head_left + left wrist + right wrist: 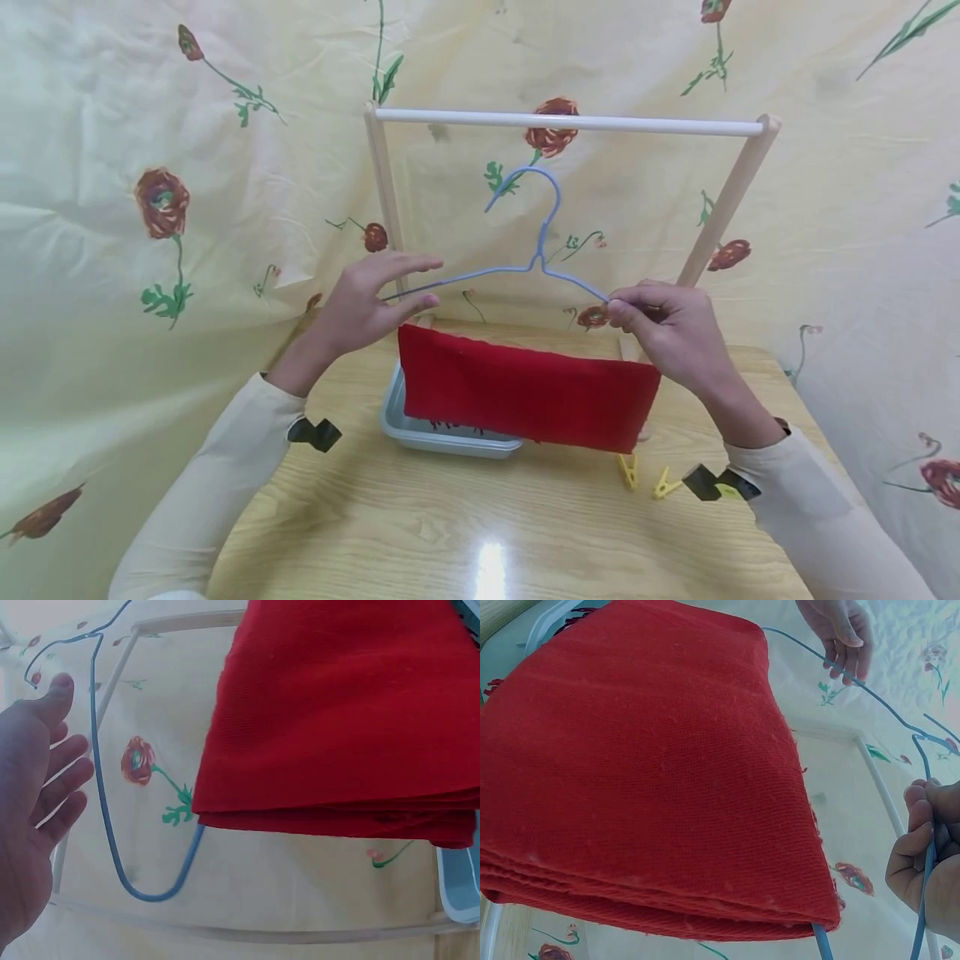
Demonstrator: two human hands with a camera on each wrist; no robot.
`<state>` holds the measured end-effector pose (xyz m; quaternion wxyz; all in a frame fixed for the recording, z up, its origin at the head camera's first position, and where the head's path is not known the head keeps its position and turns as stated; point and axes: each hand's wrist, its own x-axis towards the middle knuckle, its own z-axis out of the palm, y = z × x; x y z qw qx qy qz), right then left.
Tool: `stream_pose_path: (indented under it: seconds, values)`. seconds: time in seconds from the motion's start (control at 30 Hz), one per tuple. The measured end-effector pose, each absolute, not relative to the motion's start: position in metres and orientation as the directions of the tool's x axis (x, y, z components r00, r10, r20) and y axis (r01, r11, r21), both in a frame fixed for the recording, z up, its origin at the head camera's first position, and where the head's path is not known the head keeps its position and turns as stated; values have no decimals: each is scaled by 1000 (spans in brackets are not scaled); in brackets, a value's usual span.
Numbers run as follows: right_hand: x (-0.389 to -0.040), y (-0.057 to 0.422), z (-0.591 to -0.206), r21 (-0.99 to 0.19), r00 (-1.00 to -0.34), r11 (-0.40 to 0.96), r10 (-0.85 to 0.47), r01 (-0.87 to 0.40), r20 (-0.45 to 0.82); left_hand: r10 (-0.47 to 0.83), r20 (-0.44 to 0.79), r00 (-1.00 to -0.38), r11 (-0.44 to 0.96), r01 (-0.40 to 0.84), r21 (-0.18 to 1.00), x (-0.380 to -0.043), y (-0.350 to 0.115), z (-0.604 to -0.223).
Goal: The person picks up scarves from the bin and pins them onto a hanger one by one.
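Observation:
A blue wire hanger (539,255) is held up above the table, its hook at the top. Over its lower bar hangs a folded red cloth (525,387), its layered edges visible in both wrist views. My right hand (675,329) pinches the hanger's right shoulder between thumb and fingers; in the right wrist view the fingers curl round the wire. At the left shoulder, my left hand (367,296) has its fingers extended, with the wire passing between thumb and fingers. The left wrist view shows that hand (34,787) spread beside the wire, not gripping it.
Behind the hanger stands a wooden rack with a white top bar (570,122). A light blue tray (457,446) with dark red items inside sits partly behind the cloth. Yellow clothespins (664,483) lie on the wooden table (420,525) at right. Floral sheeting (255,167) surrounds the table.

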<state>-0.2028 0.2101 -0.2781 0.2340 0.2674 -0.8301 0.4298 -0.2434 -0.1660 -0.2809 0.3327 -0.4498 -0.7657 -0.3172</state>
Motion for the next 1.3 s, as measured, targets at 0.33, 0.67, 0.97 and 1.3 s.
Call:
stream_pose_path:
  seconds: [0.33,0.67,0.97,1.3]
  values:
    - [-207,205,-285,-580,-736,474,-267,-663,622,517,724,-457,367,882,295,-258,-162,-279]
    - [-207,204,-283,-574,-730,471,-274,-670,627,584,625,-519,367,855,367,-265,-157,-272]
    - [-208,201,-283,-587,-737,461,-284,-666,613,605,599,-525,329,850,413,-266,-154,-267]
    - [-211,202,-281,-560,-720,472,-289,-681,631,585,587,-560,300,822,484,-263,-152,-265]
